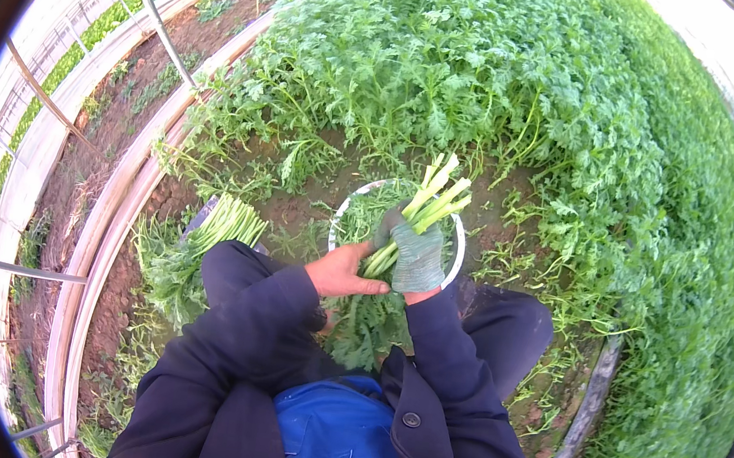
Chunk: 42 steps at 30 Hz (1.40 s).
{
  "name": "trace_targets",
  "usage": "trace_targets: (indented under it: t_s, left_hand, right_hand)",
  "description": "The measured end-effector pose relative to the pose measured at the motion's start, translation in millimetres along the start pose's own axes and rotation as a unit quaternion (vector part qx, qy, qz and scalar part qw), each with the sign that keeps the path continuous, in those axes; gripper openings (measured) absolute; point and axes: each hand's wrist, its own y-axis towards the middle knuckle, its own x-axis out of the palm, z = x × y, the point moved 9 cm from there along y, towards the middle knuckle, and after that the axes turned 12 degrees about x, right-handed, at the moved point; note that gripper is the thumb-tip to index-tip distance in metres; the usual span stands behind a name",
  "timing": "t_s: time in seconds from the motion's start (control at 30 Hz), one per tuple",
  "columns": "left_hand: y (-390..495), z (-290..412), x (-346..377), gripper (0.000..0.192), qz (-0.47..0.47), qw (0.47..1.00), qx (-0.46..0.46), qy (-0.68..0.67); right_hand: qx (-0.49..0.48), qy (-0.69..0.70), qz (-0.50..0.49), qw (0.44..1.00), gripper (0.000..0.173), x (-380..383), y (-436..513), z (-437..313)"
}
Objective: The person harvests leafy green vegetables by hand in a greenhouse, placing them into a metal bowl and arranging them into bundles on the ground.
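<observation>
My right hand (418, 255), in a grey-green knit glove, grips a bunch of crown daisy greens (439, 193) by the stems. Its pale cut ends point up and away from me, and its leaves (365, 330) hang towards my lap. My bare left hand (343, 270) is around the same bunch lower down, its thumb across the stems; most of its fingers are hidden. Beneath the hands stands a round white-rimmed container (341, 216) with loose green trimmings (379, 210) inside. Left of my knee lies a pile of cut greens (225, 226), stems aligned.
Dense standing greens (460, 70) fill the ground ahead and to the right. Scattered leaves lie on the soil (508, 238) around the container. A dark hose or pipe (584, 410) curves at right. Plastic sheeting (119, 201) and metal greenhouse poles (154, 8) border the left.
</observation>
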Motion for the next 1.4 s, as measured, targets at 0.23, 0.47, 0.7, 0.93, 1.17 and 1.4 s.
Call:
trace_targets:
  t_s: [0.23,0.47,0.7,0.93,1.17,1.4]
  left_hand:
    - [17.6,56.6,-45.5,0.081,0.095,0.992,0.068,-0.043]
    - [3.1,76.0,-36.2,0.053,0.255,0.941,0.126,-0.186]
    - [3.0,68.3,-35.6,0.058,0.152,0.954,0.1,-0.239]
    - [-7.2,65.5,-47.7,0.04,0.196,0.924,0.132,-0.3]
    - [-11.4,62.7,-56.7,0.03,0.249,0.931,0.13,-0.232]
    - [-11.0,52.3,-76.3,0.027,0.325,0.937,0.02,-0.124]
  right_hand:
    - [-0.031,-0.055,-0.043,0.997,0.038,13.6,-3.2,34.5]
    - [0.077,0.166,-0.175,0.968,0.047,21.7,-5.0,63.4]
    - [-0.095,-0.255,-0.111,0.956,0.046,40.0,-24.3,36.6]
    - [-0.065,-0.253,-0.08,0.962,0.05,49.2,-25.7,25.6]
    - [-0.011,-0.2,-0.043,0.979,0.034,46.6,-29.5,31.6]
    - [0.01,-0.241,0.019,0.97,0.014,36.9,-27.5,38.3]
